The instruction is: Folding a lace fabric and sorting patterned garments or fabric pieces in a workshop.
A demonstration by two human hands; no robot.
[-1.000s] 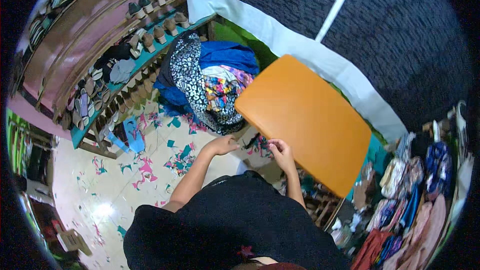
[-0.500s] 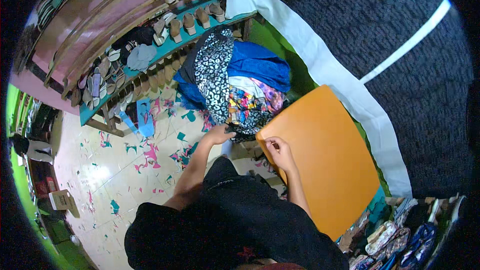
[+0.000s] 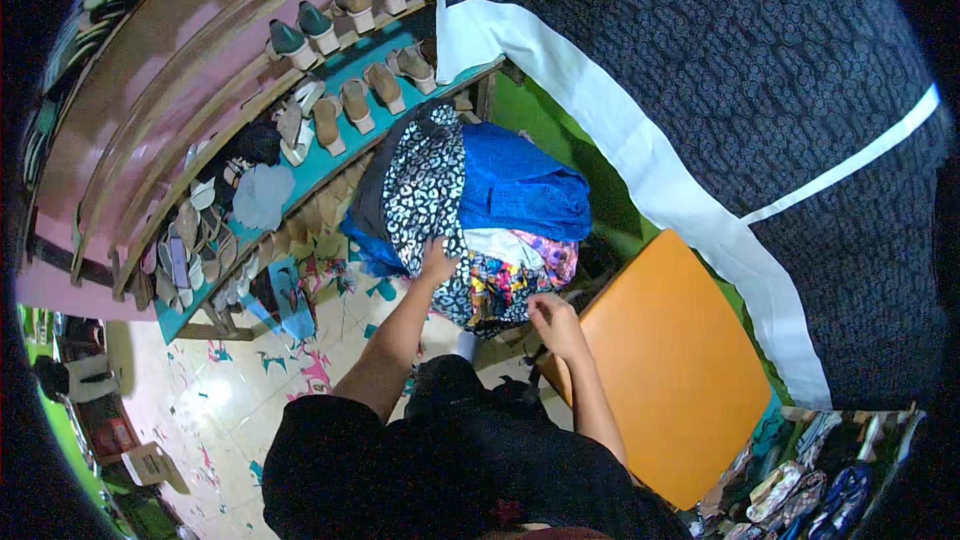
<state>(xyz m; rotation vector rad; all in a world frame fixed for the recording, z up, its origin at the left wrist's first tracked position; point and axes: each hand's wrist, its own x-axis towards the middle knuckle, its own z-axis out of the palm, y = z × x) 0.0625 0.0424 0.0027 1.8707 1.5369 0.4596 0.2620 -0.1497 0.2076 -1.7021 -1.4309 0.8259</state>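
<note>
**Cloth pile (image 3: 485,210) lay under L hand (image 3: 438,262)**

The pile was betw. the shoe bench (image 3: 335,165) and the orange table (image 3: 680,370). L hand rested on the spotted cloth (image 3: 412,190); if it gripped, I cannot tell. R hand (image 3: 555,325) was half open, fingers bent, nothing seen inside, just beside the pile. For good handling, a full fold seemed safer than one edge, b/c layers overlapped & could slip; R forearm needed care w/ the table edge.

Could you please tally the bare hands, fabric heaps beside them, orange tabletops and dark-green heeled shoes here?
Bare hands (left hand, right hand): 2
Fabric heap: 1
Orange tabletop: 1
Dark-green heeled shoes: 2
Total: 6
</note>
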